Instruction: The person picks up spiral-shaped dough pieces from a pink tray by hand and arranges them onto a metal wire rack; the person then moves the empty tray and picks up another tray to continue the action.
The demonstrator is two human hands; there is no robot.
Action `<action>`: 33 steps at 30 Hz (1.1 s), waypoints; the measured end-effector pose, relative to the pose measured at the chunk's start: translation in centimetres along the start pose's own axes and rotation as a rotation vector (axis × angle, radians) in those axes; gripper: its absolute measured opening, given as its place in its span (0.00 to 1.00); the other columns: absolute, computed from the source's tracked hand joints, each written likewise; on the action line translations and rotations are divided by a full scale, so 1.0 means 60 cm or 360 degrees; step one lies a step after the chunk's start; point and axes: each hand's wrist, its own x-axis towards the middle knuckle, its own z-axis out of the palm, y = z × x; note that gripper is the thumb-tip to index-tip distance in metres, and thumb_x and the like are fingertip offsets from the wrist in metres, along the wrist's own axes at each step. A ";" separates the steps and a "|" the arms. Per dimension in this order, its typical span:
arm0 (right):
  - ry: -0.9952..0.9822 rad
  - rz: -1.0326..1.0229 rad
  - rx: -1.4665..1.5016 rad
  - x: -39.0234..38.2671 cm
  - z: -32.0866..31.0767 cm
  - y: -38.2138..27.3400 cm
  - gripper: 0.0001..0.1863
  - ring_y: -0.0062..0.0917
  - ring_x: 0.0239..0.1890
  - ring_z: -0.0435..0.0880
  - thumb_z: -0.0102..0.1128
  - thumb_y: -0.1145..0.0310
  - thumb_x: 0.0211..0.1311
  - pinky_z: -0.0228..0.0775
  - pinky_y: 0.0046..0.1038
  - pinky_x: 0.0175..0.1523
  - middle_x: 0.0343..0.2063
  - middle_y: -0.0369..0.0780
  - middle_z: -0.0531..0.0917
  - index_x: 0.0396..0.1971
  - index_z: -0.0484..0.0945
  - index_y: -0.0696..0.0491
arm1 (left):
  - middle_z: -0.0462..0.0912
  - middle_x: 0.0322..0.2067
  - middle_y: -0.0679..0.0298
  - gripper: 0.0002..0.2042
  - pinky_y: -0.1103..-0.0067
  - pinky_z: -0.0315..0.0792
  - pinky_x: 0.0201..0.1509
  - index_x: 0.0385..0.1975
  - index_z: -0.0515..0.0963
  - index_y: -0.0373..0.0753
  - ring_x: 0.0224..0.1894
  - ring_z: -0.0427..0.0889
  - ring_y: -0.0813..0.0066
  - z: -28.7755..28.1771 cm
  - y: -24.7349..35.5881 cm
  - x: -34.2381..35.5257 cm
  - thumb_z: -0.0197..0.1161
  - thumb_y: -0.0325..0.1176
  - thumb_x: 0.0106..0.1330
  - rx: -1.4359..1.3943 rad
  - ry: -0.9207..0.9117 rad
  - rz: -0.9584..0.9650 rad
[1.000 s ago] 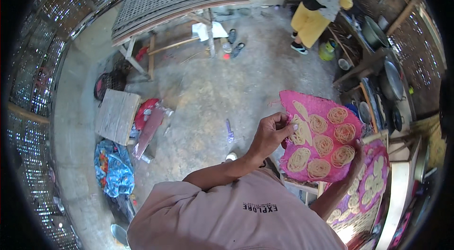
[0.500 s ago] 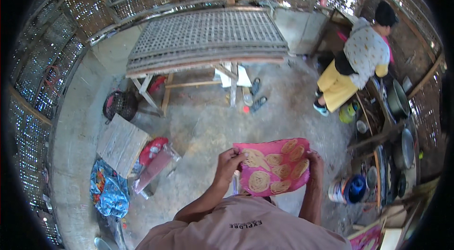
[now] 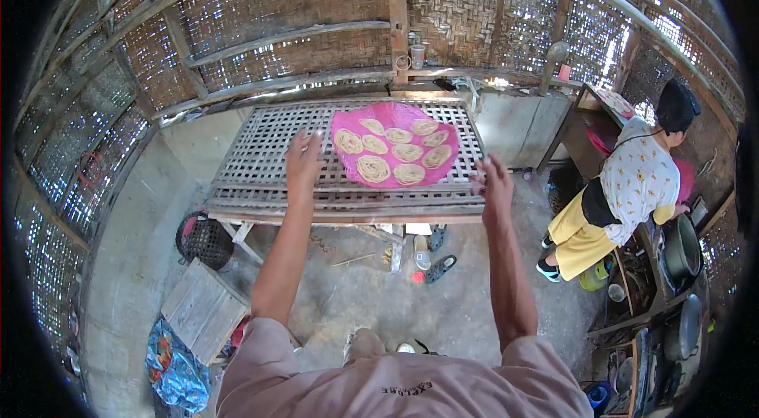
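A pink plastic sheet point(image 3: 387, 111) lies on the right half of a slatted lattice rack point(image 3: 265, 151). Several flat, pale coiled rounds that look like noodles, one of them a round point(image 3: 373, 169) at the near left, are spread over it. My left hand point(image 3: 303, 163) is raised beside the sheet's left edge, fingers apart and holding nothing. Beyond the sheet's right edge, by the rack's near right corner, my right hand point(image 3: 496, 187) is empty too, its fingers loosely spread and slightly blurred.
A co-worker point(image 3: 632, 173) stands at the right by a cooking bench with a large pot point(image 3: 681, 248). Sandals point(image 3: 440, 269) lie on the floor under the rack. At the left are a dark basket point(image 3: 204, 238), a wooden board point(image 3: 204, 309) and a blue patterned bundle point(image 3: 178, 370).
The pink sheet with its rounds has gone from my two hands near my body onto the rack. Both hands have reached forward, let go and moved apart.
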 end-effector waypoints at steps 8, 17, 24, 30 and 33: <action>0.0269 0.0503 -0.1347 -0.116 -0.141 0.409 0.21 0.32 0.36 0.84 0.62 0.65 0.55 0.75 0.32 0.44 0.34 0.50 0.85 0.44 0.79 0.64 | 0.79 0.27 0.65 0.14 0.81 0.69 0.39 0.43 0.79 0.31 0.30 0.75 0.79 -0.098 -0.433 0.088 0.66 0.30 0.59 0.0708 0.0206 0.0119; 0.0050 0.1064 -0.1998 -0.104 -0.172 0.686 0.18 0.48 0.38 0.83 0.58 0.55 0.53 0.74 0.42 0.43 0.32 0.52 0.84 0.29 0.82 0.57 | 0.82 0.43 0.52 0.18 0.69 0.72 0.54 0.48 0.79 0.37 0.48 0.80 0.57 0.017 -0.496 0.346 0.67 0.31 0.56 0.1112 -0.0151 0.0073; 0.0562 0.0572 -0.1516 0.211 0.031 0.631 0.21 0.39 0.40 0.85 0.63 0.62 0.55 0.75 0.36 0.47 0.40 0.47 0.85 0.48 0.79 0.57 | 0.65 0.64 0.48 0.28 0.62 0.55 0.70 0.59 0.70 0.37 0.67 0.61 0.51 0.151 -0.511 0.602 0.67 0.36 0.57 0.1455 -0.0547 0.0654; 0.0646 -0.0354 -0.1788 0.418 0.172 0.463 0.25 0.42 0.51 0.76 0.63 0.64 0.56 0.68 0.39 0.57 0.51 0.48 0.77 0.53 0.74 0.55 | 0.57 0.68 0.44 0.33 0.60 0.40 0.75 0.64 0.65 0.32 0.72 0.51 0.49 0.171 -0.585 0.637 0.56 0.51 0.64 0.1968 -0.0252 0.0612; 0.0495 -0.0584 -0.2059 0.472 0.205 0.458 0.26 0.44 0.60 0.69 0.63 0.61 0.57 0.60 0.43 0.63 0.55 0.47 0.74 0.54 0.73 0.55 | 0.60 0.67 0.45 0.30 0.60 0.40 0.75 0.63 0.67 0.33 0.72 0.52 0.49 0.183 -0.576 0.637 0.52 0.47 0.66 0.2032 -0.0406 0.0604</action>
